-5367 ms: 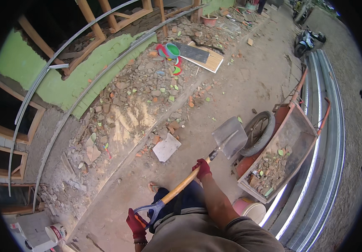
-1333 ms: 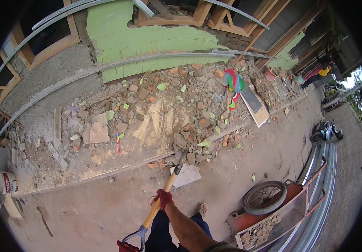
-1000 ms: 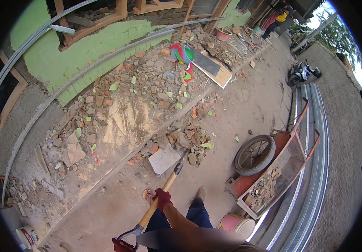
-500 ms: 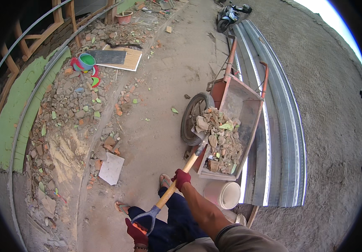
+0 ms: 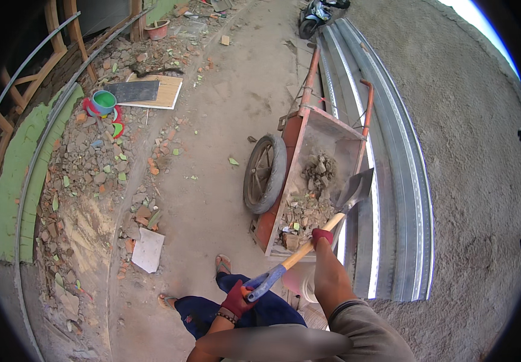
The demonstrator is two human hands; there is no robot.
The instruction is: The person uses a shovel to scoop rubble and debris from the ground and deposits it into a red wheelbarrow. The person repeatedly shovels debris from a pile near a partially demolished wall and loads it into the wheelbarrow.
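A shovel (image 5: 298,256) slants across in front of me, with both my gloved hands closed on it. My left hand (image 5: 238,301) grips its blue D-shaped handle near my thighs. Farther up, my right hand (image 5: 322,237) is wrapped round the wooden shaft. The metal blade (image 5: 355,188) is tilted over the right side of a reddish handcart (image 5: 338,137), and no load shows on it. Rubble (image 5: 300,218) lies in the near part of the cart bed. A dusty clump of broken pieces (image 5: 319,174) sits or drops beyond it; which, I cannot tell.
The cart's wheel (image 5: 265,174) stands on its left side. Corrugated metal sheets (image 5: 387,181) lie to the right, with a motorcycle (image 5: 315,17) beyond. A pale bucket (image 5: 300,282) is partly hidden by my arm. Broken masonry (image 5: 94,163) and a flat board (image 5: 148,250) lie left.
The shovel blade has swung right across the cart and tipped, and its load of rubble has left it. Both hands have moved right, the left one also upward. The view has shifted slightly.
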